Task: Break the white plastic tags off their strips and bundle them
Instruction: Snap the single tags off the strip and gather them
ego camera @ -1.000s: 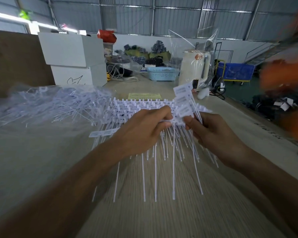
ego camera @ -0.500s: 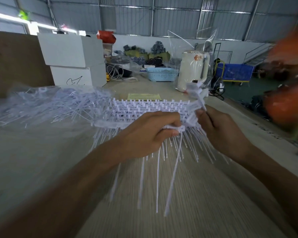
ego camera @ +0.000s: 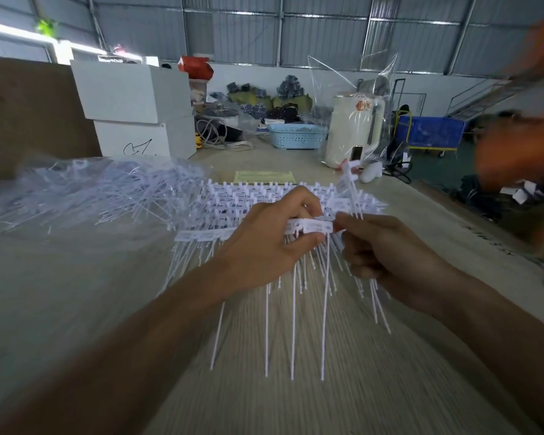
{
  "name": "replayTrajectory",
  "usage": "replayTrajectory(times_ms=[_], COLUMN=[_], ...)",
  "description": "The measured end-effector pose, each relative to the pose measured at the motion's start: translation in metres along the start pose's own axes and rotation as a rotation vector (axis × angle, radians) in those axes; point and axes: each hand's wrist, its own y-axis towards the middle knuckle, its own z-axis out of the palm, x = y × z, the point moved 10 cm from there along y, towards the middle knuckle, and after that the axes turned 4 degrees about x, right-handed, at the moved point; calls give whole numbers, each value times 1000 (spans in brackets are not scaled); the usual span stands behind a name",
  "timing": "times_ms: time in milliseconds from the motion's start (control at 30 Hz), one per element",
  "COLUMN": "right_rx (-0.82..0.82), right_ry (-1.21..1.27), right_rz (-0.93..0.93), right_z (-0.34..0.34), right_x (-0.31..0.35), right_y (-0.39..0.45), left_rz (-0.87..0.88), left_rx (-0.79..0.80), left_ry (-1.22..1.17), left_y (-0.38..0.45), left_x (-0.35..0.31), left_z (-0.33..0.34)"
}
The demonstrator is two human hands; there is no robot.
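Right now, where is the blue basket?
In the head view, the light blue basket sits far back on the table, centre-right, just left of the cream kettle.

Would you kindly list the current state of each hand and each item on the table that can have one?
left hand: grips the strip of tags
right hand: holds a bundle of loose tags, pinches the strip's end
strip of tags: held level above the table, tails hanging
bundle of loose tags: sticks up from the fist
clear bag of tags: lying flat on the table
white boxes: stacked, closed
blue basket: upright

strips (ego camera: 264, 199) on table (ego camera: 76, 293), boxes (ego camera: 135, 111) behind, kettle (ego camera: 352, 130) right
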Motion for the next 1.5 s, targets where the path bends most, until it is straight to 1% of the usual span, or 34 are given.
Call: replayTrajectory(times_ms=[100, 233, 300, 367, 433, 500, 567, 600, 733, 800, 900, 1067, 1133, 1200, 1267, 1300, 1367, 1433, 1467, 1500], right_rx=[85, 157, 109, 11, -82, -114, -78, -71, -133, -148, -157, -101, -105, -125, -124, -129, -118, -67, -28, 16], right_ry=[107, 51, 23, 42, 75, 66, -17, -105, -647, -773, -832, -768, -830, -853, -799, -797, -878, -968, -962, -898], right_rz=[43, 47, 2, -52, -78, -80, -102, -135, -423, -474, -497, -520, -587, -628, -599, -567, -496, -406, -351, -295], right_z=[12, 18, 15, 5, -8, -16, -13, -10, 1, 2, 3, 6, 8, 6, 2, -1, -6, -12, -16, -20], right_x=[-2, -6, -3, 5, 12, 14, 15, 17, 49, 55, 57, 56, 60, 61, 58, 56, 50, 42, 37, 32], right_y=[-1, -2, -2, 0, -1, -2, -2, -3, -15, -19, -22, -22, -26, -27, -24, -20, -12, -4, -2, -1], left_rz=[22, 6, 16, 25, -4, -36, -18, -5, 57, 89, 137, 147, 130, 127, 150, 154, 171, 204, 219, 228], left_rx=[-68, -73, -41, 23, 65, 43, -10, -19, 42, 83, 113, 123, 123, 73, 42, 63, 150, 197, 184, 156], left_ry=[5, -12, -18, -40, -47, 48, 171, 202, 260, 295, 354, 393, 353, 301, 305, 320, 367, 408, 417, 422], left_y=[0, 0, 0, 0, 0, 0, 0, 0, 1, 2, 0, -2, -2, -1, -2, -2, -2, -2, -2, 0], left_x=[-4, -4, -6, -6, 1, 10, 12, 11, 7, 5, 2, 4, 4, 1, -4, -4, -5, -8, -10, -10], left_z=[-7, -6, -4, -2, -1, -6, -12, -13, -7, -2, 4, 7, 8, 0, -5, -3, 7, 12, 9, 2])
